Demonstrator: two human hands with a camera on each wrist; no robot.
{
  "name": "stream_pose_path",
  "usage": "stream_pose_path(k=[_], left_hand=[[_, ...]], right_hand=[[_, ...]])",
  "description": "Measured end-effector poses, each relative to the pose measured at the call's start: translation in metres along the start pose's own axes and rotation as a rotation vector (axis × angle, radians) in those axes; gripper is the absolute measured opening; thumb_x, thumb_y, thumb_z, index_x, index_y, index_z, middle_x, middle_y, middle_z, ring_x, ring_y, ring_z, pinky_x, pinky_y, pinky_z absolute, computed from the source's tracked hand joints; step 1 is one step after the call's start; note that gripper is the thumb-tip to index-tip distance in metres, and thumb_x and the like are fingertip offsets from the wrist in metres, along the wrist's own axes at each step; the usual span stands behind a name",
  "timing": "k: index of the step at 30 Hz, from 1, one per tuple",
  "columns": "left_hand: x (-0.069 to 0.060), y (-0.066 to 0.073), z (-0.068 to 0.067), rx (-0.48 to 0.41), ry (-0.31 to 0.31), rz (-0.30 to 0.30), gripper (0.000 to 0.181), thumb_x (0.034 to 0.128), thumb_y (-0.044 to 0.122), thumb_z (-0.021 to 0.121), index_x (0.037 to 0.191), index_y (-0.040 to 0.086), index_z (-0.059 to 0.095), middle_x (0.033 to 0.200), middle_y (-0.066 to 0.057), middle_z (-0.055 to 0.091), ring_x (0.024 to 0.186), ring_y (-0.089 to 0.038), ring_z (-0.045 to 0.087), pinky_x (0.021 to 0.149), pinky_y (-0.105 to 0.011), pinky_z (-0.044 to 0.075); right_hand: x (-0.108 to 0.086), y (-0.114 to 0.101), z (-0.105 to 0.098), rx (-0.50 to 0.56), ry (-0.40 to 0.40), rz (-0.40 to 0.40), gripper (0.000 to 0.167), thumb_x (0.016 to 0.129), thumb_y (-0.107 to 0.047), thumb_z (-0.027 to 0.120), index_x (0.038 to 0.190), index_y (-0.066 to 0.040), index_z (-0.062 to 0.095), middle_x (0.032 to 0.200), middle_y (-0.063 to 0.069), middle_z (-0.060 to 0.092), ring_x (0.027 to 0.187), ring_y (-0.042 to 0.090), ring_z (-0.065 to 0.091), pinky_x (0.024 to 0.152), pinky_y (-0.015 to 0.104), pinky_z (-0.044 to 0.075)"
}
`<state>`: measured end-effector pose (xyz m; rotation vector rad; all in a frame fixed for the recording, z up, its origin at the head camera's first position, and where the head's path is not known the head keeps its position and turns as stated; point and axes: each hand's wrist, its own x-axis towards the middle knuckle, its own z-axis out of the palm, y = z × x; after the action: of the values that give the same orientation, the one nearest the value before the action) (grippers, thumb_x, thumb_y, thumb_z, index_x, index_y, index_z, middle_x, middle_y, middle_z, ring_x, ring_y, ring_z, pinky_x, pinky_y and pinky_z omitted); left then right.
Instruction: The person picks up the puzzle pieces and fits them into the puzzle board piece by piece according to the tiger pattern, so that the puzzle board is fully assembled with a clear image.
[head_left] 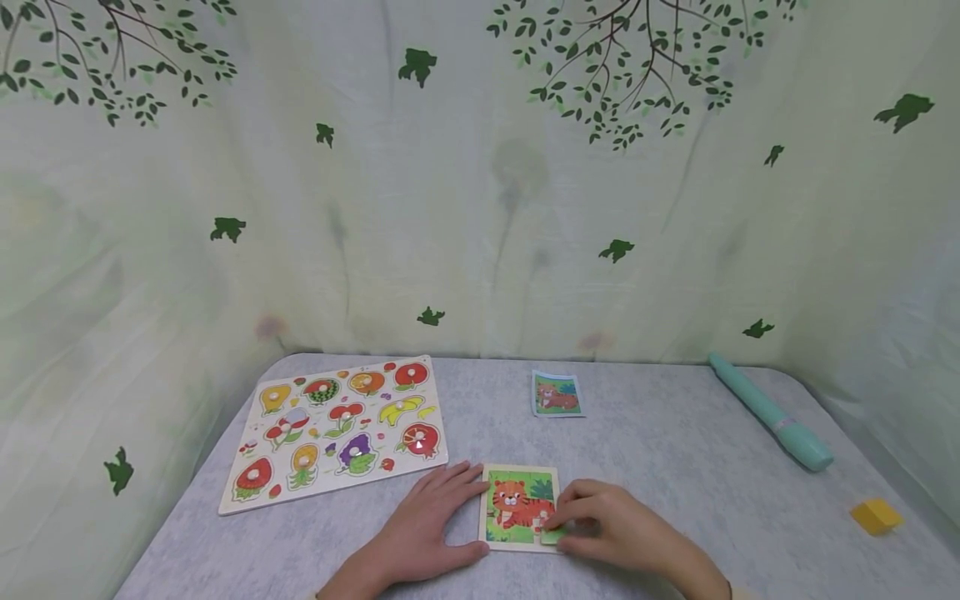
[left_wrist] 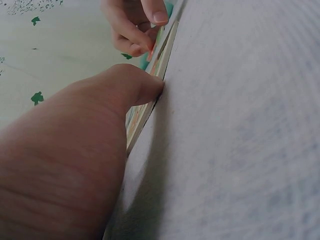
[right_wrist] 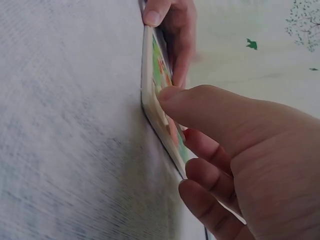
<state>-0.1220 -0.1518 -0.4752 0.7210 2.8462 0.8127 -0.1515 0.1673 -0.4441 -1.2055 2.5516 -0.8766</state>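
Note:
A small tiger jigsaw puzzle (head_left: 512, 500) in a pale wooden frame lies flat near the table's front. My left hand (head_left: 427, 531) rests beside it, fingers extended at the left edge and the thumb against the lower left corner. Between thumb and fingertips, my right hand (head_left: 622, 527) pinches a green-edged puzzle piece (head_left: 552, 537) at the frame's lower right corner. That piece sits tilted over the corner and the fingers partly cover it. In the right wrist view, the right thumb (right_wrist: 172, 95) lies close above the frame's rim.
A fruit peg board (head_left: 352, 487) lies at the left, close beyond my left hand. Behind the puzzle is a small tiger picture card (head_left: 557, 394). A teal tube-shaped object (head_left: 768, 412) and a yellow block (head_left: 876, 517) are on the right. Printed curtains (head_left: 480, 208) enclose the table.

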Motion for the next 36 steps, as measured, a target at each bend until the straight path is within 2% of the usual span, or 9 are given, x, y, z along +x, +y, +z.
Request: stream_pose_path(k=[12, 36], left_hand=[[0.001, -0.001, 0.0, -0.009, 0.0, 0.0, 0.073, 0.0893, 0.068, 0.065, 0.151, 0.03, 0.053, 0.162, 0.008, 0.043, 0.154, -0.024, 0.033, 0.123, -0.06, 0.026], [0.001, 0.0, 0.001, -0.004, -0.012, -0.018, 0.074, 0.0885, 0.07, 0.064, 0.151, 0.032, 0.052, 0.163, 0.009, 0.042, 0.154, -0.023, 0.031, 0.124, -0.06, 0.025]], right_hand=[[0.002, 0.001, 0.008, 0.014, 0.006, 0.031, 0.018, 0.095, -0.041, 0.074, 0.112, -0.036, 0.079, 0.106, -0.021, 0.061, 0.088, -0.003, 0.053, 0.073, 0.017, 0.05], [0.004, 0.003, 0.013, 0.014, 0.012, 0.018, 0.019, 0.099, -0.035, 0.07, 0.114, -0.032, 0.08, 0.106, -0.019, 0.06, 0.089, -0.004, 0.052, 0.075, 0.017, 0.052]])
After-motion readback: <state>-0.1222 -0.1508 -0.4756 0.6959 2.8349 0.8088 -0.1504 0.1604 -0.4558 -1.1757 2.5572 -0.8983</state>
